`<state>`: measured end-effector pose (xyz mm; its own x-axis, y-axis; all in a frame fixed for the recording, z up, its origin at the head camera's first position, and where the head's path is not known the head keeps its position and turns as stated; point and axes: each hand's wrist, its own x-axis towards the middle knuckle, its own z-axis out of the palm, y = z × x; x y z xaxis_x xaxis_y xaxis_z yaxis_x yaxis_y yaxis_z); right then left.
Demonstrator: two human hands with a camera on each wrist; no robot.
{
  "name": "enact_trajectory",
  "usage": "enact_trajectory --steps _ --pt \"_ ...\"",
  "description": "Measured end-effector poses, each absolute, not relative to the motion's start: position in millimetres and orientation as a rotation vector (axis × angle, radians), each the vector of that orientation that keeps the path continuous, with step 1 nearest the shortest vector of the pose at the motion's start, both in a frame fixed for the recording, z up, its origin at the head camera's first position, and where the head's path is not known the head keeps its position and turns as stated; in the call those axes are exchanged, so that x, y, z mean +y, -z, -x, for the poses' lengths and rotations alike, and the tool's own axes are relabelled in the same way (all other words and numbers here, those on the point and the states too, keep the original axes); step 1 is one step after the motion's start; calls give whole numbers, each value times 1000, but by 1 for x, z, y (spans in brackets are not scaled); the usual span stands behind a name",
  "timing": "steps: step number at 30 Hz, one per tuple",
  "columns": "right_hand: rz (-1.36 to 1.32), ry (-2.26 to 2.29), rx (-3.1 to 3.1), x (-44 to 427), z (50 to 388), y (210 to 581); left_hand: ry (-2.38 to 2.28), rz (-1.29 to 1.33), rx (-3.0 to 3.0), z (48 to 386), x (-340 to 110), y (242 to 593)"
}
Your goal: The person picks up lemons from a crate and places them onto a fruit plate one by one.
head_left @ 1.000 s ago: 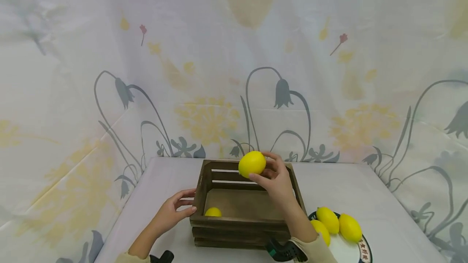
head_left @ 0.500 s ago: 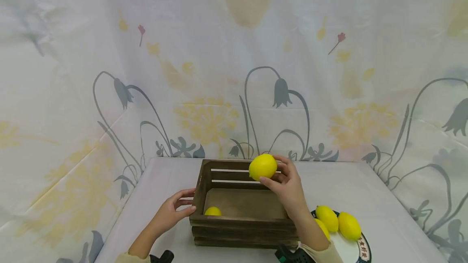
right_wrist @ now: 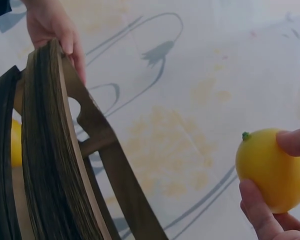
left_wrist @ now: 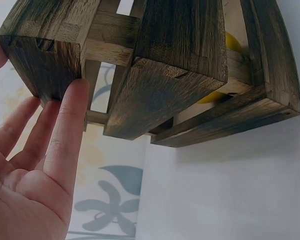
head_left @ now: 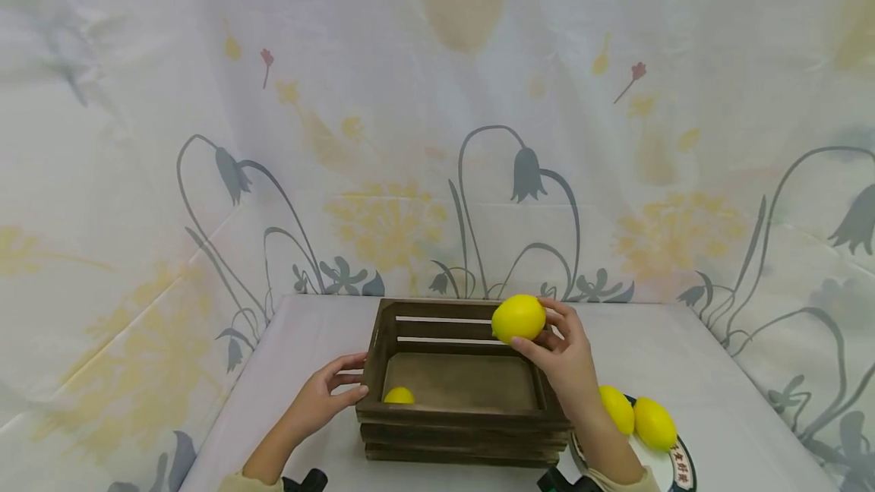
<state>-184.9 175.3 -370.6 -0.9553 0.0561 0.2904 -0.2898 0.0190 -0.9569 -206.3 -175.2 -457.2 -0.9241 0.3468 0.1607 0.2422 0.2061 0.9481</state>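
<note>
My right hand (head_left: 570,367) pinches a yellow lemon (head_left: 518,319) between thumb and fingers, above the right back part of a dark wooden slatted crate (head_left: 465,431). Its small green stem end shows on that lemon (right_wrist: 272,170) in the right wrist view. My left hand (head_left: 321,397) touches the outside of the crate's left wall with extended fingertips. Close up in the left wrist view, the fingers (left_wrist: 65,145) lie against the end of the top slat. Inside the crate, at the near left corner, sits another lemon (head_left: 399,395), partly hidden by the front wall.
To the right of the crate stands a white plate with a dark patterned rim (head_left: 682,465), partly behind my right forearm. Two lemons (head_left: 655,424) show on it. A white cloth covers the table (head_left: 321,325), and a flower-printed curtain (head_left: 410,97) hangs behind.
My right hand has moved right and slightly toward me, carrying the lemon from over the crate's middle to its right side. The left hand and the crate stay in place.
</note>
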Motion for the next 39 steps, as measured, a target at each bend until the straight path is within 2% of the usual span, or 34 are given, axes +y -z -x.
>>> enact_trajectory --steps 39 --pt "19 -1840 -2082 236 172 394 -1818 -539 2397 206 -174 456"
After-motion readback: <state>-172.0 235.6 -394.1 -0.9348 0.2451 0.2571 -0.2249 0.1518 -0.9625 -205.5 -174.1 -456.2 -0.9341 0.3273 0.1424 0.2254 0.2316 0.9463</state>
